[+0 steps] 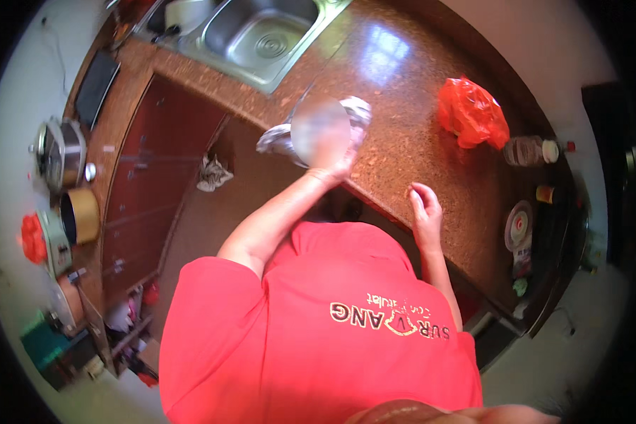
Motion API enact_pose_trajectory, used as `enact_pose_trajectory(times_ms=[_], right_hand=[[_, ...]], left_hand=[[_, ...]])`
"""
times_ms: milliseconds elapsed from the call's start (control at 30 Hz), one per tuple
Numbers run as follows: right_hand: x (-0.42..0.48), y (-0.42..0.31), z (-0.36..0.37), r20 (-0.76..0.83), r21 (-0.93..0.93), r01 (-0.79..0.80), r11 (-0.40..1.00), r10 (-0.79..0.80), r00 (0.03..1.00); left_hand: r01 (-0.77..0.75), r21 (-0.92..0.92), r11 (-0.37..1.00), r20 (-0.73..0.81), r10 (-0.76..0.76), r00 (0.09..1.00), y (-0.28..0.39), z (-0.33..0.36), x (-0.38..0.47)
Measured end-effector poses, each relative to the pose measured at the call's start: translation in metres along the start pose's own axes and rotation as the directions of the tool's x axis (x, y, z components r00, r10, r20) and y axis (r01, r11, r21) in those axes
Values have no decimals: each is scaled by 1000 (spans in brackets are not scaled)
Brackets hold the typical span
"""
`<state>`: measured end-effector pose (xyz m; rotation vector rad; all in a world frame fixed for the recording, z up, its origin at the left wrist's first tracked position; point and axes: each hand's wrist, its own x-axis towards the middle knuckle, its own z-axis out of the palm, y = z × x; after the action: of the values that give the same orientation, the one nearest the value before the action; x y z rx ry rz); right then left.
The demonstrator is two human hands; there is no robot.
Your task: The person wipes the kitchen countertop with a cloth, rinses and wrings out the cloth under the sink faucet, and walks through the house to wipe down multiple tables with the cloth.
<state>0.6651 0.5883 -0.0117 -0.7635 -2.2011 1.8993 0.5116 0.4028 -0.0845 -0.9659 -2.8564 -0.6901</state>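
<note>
My left hand point(344, 153) is on a bunched white-and-dark patterned cloth point(359, 108) at the front edge of the brown speckled countertop point(397, 138). The cloth shows on both sides of the hand, and a blurred patch covers its middle and part of my fingers. Over the counter's front edge, to the right, my right hand point(428, 214) has its fingers bent, with thumb and fingertips near each other. Nothing can be made out between them.
A stainless steel sink point(267, 45) is set in the counter at the upper left. On the right are a red plastic bag point(471, 114), a clear plastic bottle point(524, 150) and a round plate-like item point(519, 225). Pots point(81, 214) line the left counter.
</note>
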Motion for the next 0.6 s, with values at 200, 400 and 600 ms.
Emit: enact_pose_trajectory(times_ms=[200,400,600], right_hand=[[50,-12,71,258,-457,458,762,-379,889],[42,-16,136,304,-787,313,532,-107,947],[45,5,164,250,-875,360,324,-335,909]], left_hand=[[-171,-227,959,34,183,983,24,-29,-35],[153,-140,978,-163,-176,971,-54,-76,-118],[664,-307,681,189,-640,744,-159,-82,-279]])
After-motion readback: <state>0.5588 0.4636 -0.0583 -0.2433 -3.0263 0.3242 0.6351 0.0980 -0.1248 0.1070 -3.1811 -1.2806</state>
